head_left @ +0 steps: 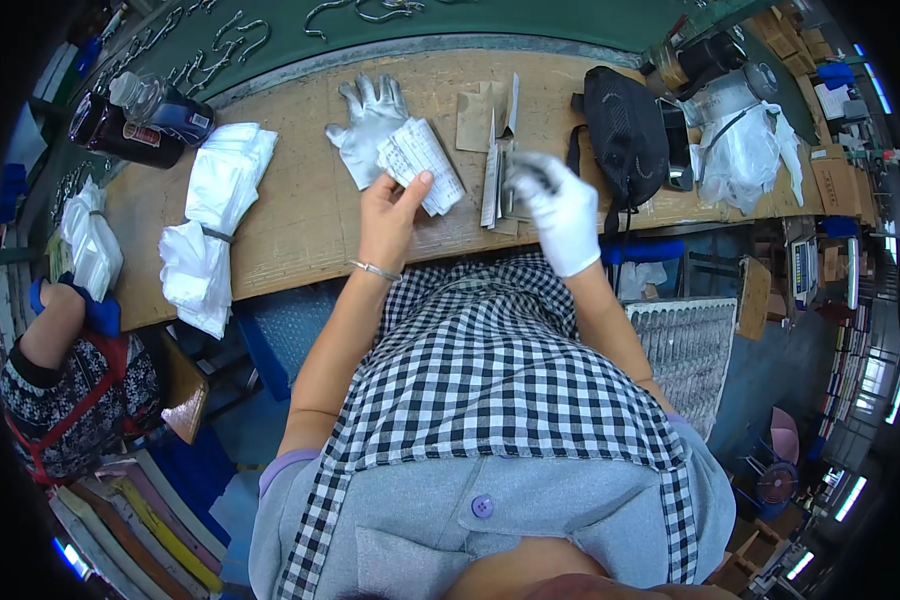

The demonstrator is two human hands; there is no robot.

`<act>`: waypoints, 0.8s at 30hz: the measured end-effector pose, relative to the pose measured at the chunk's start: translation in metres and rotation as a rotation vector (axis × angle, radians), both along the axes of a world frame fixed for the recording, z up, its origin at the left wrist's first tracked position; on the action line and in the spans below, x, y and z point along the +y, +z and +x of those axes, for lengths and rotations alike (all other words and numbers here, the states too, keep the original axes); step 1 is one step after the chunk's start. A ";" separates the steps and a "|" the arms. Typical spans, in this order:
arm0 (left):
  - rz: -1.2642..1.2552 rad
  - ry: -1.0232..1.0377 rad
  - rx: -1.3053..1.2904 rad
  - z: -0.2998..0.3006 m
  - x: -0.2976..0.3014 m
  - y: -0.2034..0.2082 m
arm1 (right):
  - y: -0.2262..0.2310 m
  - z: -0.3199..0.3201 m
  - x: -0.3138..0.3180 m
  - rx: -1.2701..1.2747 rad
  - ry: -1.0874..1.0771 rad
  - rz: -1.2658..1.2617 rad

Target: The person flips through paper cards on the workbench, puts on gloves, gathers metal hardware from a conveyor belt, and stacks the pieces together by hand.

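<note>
Checked cloth fills my near view; past it my bare left hand (388, 215) clamps a small printed paper slip (422, 163) at the wooden bench (300, 225) edge, thumb on top, likely to read it. My gloved right hand (560, 212) is blurred; I cannot tell its grip. Farther off lie a loose white glove (368, 122), banded glove bundles (215, 225), and a knotted plastic bag (745, 150), contents unclear

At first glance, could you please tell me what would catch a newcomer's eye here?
The bare left hand holds a small printed paper slip over the worn wooden workbench, while the white-gloved right hand is blurred beside upright cardboard pieces. A loose white cotton glove lies just behind the slip.
</note>
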State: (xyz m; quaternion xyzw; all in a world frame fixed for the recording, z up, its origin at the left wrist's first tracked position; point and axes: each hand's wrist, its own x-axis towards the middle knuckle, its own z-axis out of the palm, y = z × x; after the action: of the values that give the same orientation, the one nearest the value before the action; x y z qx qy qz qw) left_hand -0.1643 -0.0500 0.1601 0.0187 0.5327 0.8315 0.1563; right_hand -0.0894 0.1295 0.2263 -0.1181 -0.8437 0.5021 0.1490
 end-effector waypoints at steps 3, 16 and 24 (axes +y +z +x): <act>-0.271 -0.054 0.100 -0.029 0.010 0.018 | -0.023 -0.020 0.036 0.040 -0.186 0.078; -0.563 -0.275 0.233 -0.097 0.098 0.005 | -0.036 -0.005 0.061 -0.435 -0.160 0.410; -1.050 -0.074 0.997 -0.077 0.065 0.011 | -0.048 0.004 0.044 -0.389 -0.120 0.343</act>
State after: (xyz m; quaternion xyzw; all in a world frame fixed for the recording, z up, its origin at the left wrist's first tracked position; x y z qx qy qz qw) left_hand -0.2414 0.0154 0.1714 0.3362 0.8687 0.3528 -0.0887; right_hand -0.0858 0.1737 0.1784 -0.2352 -0.9207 0.3098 0.0315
